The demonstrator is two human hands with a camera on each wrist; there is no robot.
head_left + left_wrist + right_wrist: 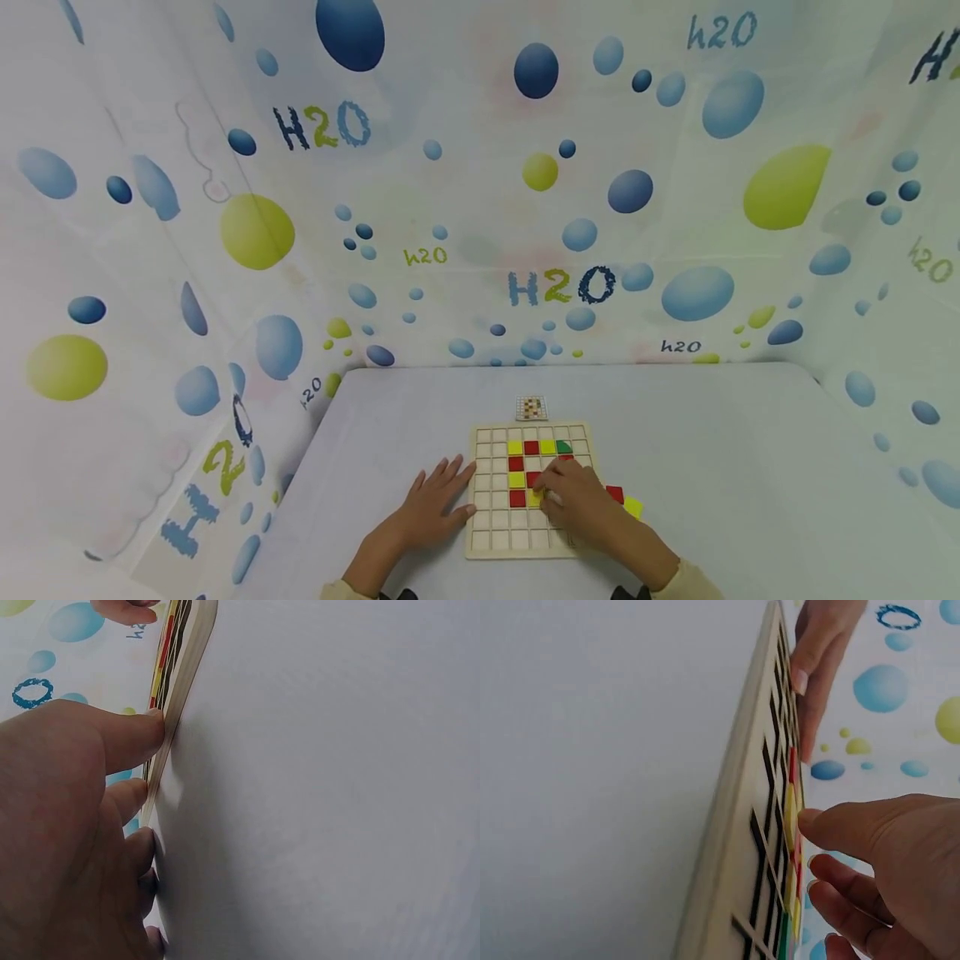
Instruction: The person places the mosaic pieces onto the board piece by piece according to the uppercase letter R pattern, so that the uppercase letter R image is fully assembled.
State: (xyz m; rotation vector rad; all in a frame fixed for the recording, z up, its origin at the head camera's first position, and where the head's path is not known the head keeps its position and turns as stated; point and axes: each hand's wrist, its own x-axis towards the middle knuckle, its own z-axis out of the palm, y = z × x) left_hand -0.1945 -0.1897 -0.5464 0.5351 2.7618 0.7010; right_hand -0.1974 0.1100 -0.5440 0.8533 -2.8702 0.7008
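Presently, the grid board (491,537) lay flat on the worktop (720,467), between the two hands. The left hand (435,504) was spread, thumb and fingertips touching the board's left edge. The right hand (581,504) was over the board with fingers bent, its fingertips at a yellow tile (535,499) in the lowest tiled row; could not tell whether they pinched it or only touched it. Right wrist view: thumb tip at the tiles, fingers apart from the thumb.

Tiled column nearest the left hand, far to near: yellow, red, yellow, red. Farthest tiled row, from left: yellow, red, yellow, then a green piece (564,447) with a curved edge. Loose red tile (615,494) and loose yellow tile (633,507): beside the right forearm, off the board's right edge. Small pattern card (532,407): just beyond the far edge.
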